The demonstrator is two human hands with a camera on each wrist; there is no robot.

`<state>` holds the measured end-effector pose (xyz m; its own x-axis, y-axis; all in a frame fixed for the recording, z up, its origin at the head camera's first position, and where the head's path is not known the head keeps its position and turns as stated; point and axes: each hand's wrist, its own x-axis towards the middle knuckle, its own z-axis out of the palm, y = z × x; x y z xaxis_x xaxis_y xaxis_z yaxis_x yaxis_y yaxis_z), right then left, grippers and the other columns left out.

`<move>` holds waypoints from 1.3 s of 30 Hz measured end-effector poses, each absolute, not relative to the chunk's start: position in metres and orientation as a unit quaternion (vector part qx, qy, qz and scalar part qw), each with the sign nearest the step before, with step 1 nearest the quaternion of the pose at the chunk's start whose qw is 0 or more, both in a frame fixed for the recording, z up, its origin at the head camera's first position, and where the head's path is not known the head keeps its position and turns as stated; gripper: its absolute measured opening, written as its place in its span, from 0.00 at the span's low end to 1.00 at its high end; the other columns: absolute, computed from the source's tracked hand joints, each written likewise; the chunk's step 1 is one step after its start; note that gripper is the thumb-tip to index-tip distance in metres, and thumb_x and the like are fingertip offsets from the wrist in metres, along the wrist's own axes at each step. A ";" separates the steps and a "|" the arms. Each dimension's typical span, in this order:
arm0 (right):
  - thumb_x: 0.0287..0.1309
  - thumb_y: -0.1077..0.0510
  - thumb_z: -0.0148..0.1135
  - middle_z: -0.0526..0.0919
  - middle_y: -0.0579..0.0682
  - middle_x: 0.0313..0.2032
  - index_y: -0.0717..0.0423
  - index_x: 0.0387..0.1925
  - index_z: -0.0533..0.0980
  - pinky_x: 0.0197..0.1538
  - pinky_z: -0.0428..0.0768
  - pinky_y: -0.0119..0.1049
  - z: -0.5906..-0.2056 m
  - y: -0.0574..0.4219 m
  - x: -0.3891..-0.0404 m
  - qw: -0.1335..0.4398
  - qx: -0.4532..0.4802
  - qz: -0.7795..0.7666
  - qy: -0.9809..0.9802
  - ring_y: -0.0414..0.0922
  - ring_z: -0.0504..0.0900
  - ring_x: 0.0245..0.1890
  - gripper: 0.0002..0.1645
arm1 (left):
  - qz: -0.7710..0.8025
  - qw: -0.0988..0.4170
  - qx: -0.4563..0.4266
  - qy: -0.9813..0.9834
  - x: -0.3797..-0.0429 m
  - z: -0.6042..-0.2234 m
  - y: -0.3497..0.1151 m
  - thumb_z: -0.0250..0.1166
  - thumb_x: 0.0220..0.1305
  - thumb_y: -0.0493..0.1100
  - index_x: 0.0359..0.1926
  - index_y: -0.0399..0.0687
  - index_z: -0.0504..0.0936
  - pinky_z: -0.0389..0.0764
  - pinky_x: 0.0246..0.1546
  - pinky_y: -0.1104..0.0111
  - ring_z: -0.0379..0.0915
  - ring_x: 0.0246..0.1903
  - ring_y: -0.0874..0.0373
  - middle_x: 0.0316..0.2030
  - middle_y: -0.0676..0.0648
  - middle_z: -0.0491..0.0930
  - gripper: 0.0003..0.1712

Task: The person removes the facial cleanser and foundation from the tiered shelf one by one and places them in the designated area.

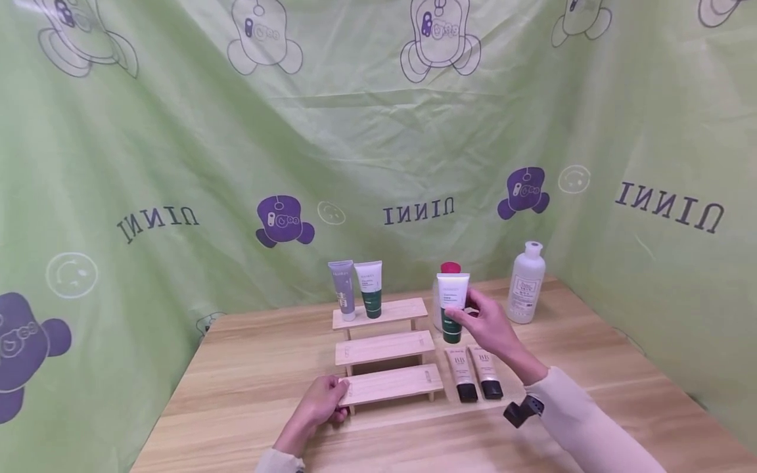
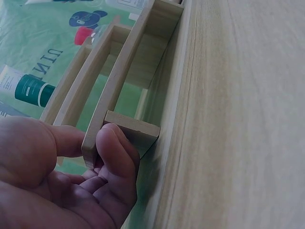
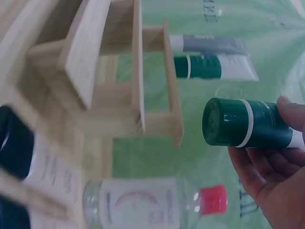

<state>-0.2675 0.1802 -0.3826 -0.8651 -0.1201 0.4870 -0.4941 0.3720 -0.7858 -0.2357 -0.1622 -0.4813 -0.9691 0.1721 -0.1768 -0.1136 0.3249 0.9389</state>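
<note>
My right hand (image 1: 489,323) grips a white and green squeeze tube (image 1: 453,305) upright, green cap down, in the air to the right of a stepped wooden rack (image 1: 387,348). In the right wrist view the thumb and fingers wrap the tube (image 3: 248,123). My left hand (image 1: 322,399) pinches the left end of the rack's lowest step; in the left wrist view the thumb and fingers sit around the board's corner near its leg (image 2: 133,125). On the top step stand a grey-purple tube (image 1: 342,292) and another white and green tube (image 1: 370,289).
Two beige BB tubes (image 1: 461,371) with black caps lie right of the rack. Behind the held tube stands a red-capped clear bottle (image 3: 143,202). A white bottle (image 1: 526,282) stands at the back right. Green printed cloth (image 1: 355,131) hangs behind the wooden table (image 1: 236,374).
</note>
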 end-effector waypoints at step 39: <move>0.60 0.51 0.66 0.81 0.53 0.28 0.74 0.43 0.78 0.32 0.77 0.36 -0.452 0.273 -0.262 -0.009 -0.015 0.388 -0.922 0.45 0.77 0.28 0.26 | 0.579 0.126 0.003 0.805 -0.239 -0.480 -0.162 0.53 0.73 0.43 0.40 0.30 0.74 0.78 0.16 0.75 0.72 0.16 0.62 0.23 0.45 0.76 0.15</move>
